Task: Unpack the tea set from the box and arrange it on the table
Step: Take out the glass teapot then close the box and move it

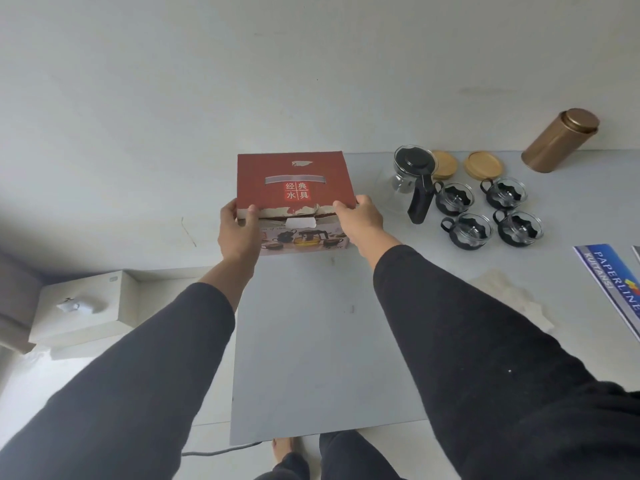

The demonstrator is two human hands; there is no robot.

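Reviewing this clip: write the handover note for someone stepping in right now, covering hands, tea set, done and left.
Left hand and right hand each grip a near top corner of the red box, flaps shut, at the table's far left.
Out already, right of the box: glass teapot, four glass cups in a two-by-two block, two wooden coasters behind them.
Box contents cannot be seen.
Left: check the box is empty, set it aside, perhaps tidy the arrangement.

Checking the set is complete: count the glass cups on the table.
4, in a square right of the teapot: back-left, back-right, front-left, front-right. None seems hidden.
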